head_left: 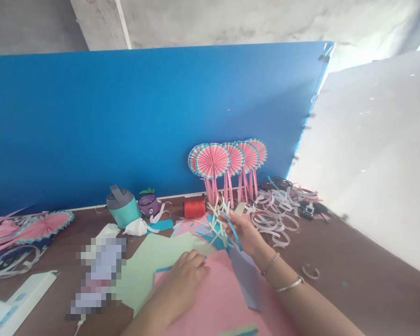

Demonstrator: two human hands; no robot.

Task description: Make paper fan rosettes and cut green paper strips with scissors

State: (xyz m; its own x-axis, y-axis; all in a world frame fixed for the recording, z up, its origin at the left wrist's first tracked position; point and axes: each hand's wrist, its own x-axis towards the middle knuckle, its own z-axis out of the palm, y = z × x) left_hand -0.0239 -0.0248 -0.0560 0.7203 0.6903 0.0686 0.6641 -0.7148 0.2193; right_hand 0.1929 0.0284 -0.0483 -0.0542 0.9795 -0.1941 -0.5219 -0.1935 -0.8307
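My left hand [187, 275] rests on a pink paper sheet [219, 291], palm down, its fingers slightly bent and lying on the paper. A blue strip [164, 269] runs along the sheet's far edge and passes behind that hand. Farther off, my right hand [243, 231] pinches a thin, curved blue paper strip [234, 229] between thumb and fingers. Just beyond it lies a loose heap of pale yellow-green paper strips [215, 219]. Pale green paper [143, 261] spreads out left of the pink sheet, and a lavender paper piece [247, 277] lies below my right wrist.
Several pink folded-paper fans [213, 161] stand against the blue panel [126, 116]. Nearby are a red thread spool [194, 209], a purple cup [149, 205], a teal container [124, 210] and curled white strips [273, 214]. A power strip [28, 303] lies at left.
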